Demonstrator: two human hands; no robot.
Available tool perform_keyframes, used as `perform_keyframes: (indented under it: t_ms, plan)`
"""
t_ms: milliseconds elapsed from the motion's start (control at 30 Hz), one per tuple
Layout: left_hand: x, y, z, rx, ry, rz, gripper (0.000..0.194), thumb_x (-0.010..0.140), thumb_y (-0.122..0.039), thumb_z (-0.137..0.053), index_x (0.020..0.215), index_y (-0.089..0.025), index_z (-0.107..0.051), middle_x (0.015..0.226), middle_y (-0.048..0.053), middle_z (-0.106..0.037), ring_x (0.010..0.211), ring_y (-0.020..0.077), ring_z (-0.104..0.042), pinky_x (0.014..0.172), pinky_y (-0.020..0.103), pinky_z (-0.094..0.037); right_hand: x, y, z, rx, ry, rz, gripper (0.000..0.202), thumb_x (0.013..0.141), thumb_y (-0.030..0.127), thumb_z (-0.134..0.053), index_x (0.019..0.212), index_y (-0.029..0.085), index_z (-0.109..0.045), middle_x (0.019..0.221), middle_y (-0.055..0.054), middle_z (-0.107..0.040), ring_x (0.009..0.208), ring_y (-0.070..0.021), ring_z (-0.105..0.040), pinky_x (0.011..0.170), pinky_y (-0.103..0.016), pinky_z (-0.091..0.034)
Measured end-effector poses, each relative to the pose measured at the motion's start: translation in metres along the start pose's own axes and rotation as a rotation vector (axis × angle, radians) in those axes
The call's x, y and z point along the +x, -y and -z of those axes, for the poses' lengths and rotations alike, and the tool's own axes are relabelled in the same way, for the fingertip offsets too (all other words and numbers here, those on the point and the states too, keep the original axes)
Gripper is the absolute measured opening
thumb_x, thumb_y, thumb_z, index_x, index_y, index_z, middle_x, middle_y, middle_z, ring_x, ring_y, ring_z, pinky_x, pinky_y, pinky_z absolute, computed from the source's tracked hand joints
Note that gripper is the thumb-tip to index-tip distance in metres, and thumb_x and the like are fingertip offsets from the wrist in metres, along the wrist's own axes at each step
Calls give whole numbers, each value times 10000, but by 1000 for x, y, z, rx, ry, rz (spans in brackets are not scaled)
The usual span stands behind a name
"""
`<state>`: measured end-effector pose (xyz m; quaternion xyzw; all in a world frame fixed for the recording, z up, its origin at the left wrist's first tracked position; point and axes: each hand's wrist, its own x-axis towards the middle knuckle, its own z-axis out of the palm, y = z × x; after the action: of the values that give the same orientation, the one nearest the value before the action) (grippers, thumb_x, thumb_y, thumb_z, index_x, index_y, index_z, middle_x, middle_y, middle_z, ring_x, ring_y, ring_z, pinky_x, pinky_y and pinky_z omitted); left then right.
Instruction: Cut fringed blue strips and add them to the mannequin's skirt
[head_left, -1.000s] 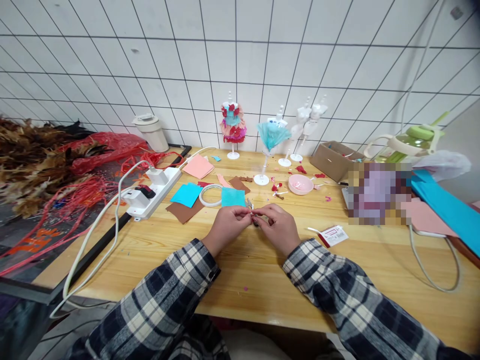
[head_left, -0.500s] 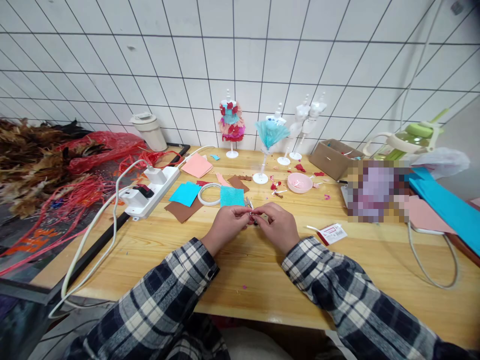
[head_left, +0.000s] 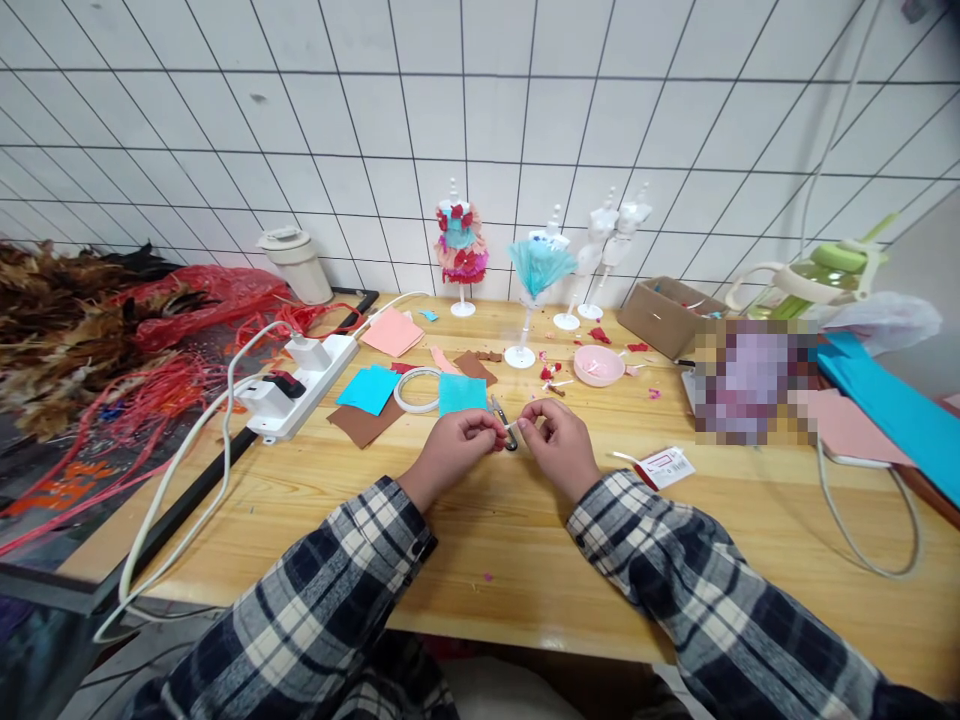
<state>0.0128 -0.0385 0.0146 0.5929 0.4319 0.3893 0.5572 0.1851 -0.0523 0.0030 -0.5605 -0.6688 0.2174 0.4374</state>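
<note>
My left hand (head_left: 456, 447) and my right hand (head_left: 559, 447) meet over the middle of the wooden table, fingers closed in a pinch. A short thin white strip (head_left: 513, 426) spans the small gap between the fingertips. What else the fingers may cover is too small to make out. Just behind and below the strip lies a small pair of scissors (head_left: 511, 438) with dark handles. A turquoise crepe square (head_left: 463, 393) is beyond my left hand, beside a roll of white tape (head_left: 418, 390). Blue sheets (head_left: 368, 390) rest on brown paper (head_left: 365, 424) farther left.
Small mannequins stand at the back, one in a red-and-pink dress (head_left: 460, 245), another with a turquoise tulle piece (head_left: 541, 265). A pink bowl (head_left: 598, 366), cardboard box (head_left: 660, 312) and white tag (head_left: 665, 467) are to the right. A power strip (head_left: 311, 392) with cables is left.
My hands have moved slightly apart, with the white strip now showing between them. The scissors are more visible.
</note>
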Motion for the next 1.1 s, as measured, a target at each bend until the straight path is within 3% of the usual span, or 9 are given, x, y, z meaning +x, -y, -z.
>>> perform_keyframes:
  t_ms: [167, 300, 400, 567, 667, 767, 833, 967, 1100]
  plan:
    - [-2, -3, 7, -249, 47, -82, 84, 719, -247, -629, 712, -163, -628, 867, 51, -674, 826, 173, -635, 768, 294, -504, 4, -7, -3, 88, -4, -166, 142, 786, 327, -555, 747, 196, -594, 600, 30, -554, 497, -116, -437, 506, -243, -352]
    - [-2, -1, 11, -433, 58, -85, 120, 697, -234, -606, 798, -169, -607, 1032, 94, -673, 997, 229, -629, 887, 361, -495, 5, -12, -4, 47, 11, -140, 120, 781, 305, -547, 749, 200, -597, 567, 40, -523, 516, -119, -446, 512, -232, -346]
    - [-3, -2, 13, -584, 81, -63, 151, 685, -203, -567, 832, -174, -586, 1044, 102, -692, 1044, 241, -637, 963, 407, -470, 6, -16, -4, 20, 9, -124, 111, 778, 291, -542, 745, 202, -600, 579, 35, -539, 524, -120, -458, 513, -228, -352]
    - [-3, 0, 17, -782, 39, 62, 167, 780, -261, -597, 916, -190, -530, 1093, 125, -718, 1120, 254, -645, 1053, 436, -414, 4, -18, -6, 5, 33, -155, 120, 773, 299, -552, 739, 197, -607, 696, -3, -657, 506, -114, -487, 512, -237, -396]
    - [-2, 4, 19, -811, -3, 103, 216, 803, -312, -638, 936, -207, -504, 1095, 116, -729, 1116, 239, -654, 1034, 404, -434, 1, -12, 0, 184, 44, -230, 157, 786, 362, -561, 758, 208, -551, 924, -63, -735, 477, -110, -535, 484, -252, -440]
    - [-1, 6, 21, -803, -36, 130, 256, 778, -300, -686, 919, -216, -489, 1074, 88, -739, 1096, 216, -666, 1006, 369, -458, 11, 2, 22, 372, -9, -289, 244, 783, 446, -588, 796, 217, -504, 982, -114, -744, 550, -159, -640, 450, -254, -461]
    - [0, 7, 22, -775, -38, 152, 273, 768, -296, -711, 885, -214, -478, 1066, 84, -742, 1079, 208, -673, 986, 352, -470, 31, 12, 47, 320, -112, -236, 269, 767, 453, -629, 818, 206, -535, 924, -121, -748, 625, -184, -671, 498, -265, -492]
    - [1, 7, 21, -693, -34, 191, 328, 746, -337, -753, 848, -208, -469, 1025, 90, -750, 1044, 205, -686, 947, 331, -483, 99, 13, 103, -96, -442, -96, 222, 776, 399, -636, 837, 186, -624, 869, -98, -737, 722, -202, -674, 660, -313, -506]
    - [2, 11, 20, -617, -58, 248, 392, 710, -423, -776, 798, -199, -466, 935, 91, -761, 972, 214, -705, 886, 323, -498, 162, -25, 147, -476, -656, -172, 181, 811, 324, -576, 884, 185, -666, 813, -81, -711, 774, -229, -637, 729, -349, -442]
